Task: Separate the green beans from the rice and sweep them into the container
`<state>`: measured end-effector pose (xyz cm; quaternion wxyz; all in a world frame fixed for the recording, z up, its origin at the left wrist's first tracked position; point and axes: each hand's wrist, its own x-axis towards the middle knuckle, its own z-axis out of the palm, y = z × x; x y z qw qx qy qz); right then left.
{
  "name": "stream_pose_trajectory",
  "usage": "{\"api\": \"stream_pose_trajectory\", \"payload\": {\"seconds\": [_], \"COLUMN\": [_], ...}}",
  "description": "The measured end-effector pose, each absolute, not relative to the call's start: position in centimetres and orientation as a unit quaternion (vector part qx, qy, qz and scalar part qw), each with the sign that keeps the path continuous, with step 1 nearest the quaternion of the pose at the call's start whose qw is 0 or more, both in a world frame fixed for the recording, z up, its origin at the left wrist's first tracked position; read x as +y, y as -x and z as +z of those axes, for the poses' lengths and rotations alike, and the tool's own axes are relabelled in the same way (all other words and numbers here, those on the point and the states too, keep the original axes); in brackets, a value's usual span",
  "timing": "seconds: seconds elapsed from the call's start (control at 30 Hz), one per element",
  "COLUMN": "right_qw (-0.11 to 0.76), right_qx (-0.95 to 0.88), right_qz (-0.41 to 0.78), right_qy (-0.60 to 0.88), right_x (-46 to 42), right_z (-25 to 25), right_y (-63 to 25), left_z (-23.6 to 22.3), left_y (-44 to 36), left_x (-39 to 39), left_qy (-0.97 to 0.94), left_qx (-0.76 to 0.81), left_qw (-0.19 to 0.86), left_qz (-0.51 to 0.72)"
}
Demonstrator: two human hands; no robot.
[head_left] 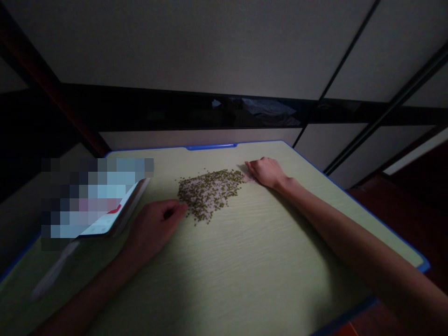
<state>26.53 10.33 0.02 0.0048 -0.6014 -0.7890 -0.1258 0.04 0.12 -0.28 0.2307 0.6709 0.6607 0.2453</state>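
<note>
A loose pile of white grains, like rice, mixed with small green beans, like mung beans (210, 191), lies spread on the pale table. My left hand (157, 221) is at the pile's near left edge, thumb and forefinger curled together in a pinch by the outermost beans. Whatever its fingertips hold, if anything, is too small to see. To the right of the pile, my right hand (266, 171) rests closed on the table, its fingers turned under and mostly hidden. A faint pale patch (249, 178) shows between that hand and the pile.
On the left a lit tablet-like screen (100, 227), partly blurred out, leans over the table. The table (252, 261) has a blue rim and a blue handle (212, 147) at its far edge. Pale cabinet panels (196, 51) stand close behind it.
</note>
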Motion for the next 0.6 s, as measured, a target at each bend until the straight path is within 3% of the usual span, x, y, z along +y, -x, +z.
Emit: {"api": "stream_pose_trajectory", "payload": {"seconds": [0.6], "right_qw": [-0.005], "right_qx": [-0.795], "right_qz": [-0.132], "right_qy": [0.593], "right_x": [9.0], "right_z": [0.1], "right_y": [-25.9], "left_z": [0.1], "left_y": [0.1], "left_x": [0.4], "left_qy": [-0.642], "left_qx": [0.66], "left_qw": [0.256], "left_qz": [0.294]}}
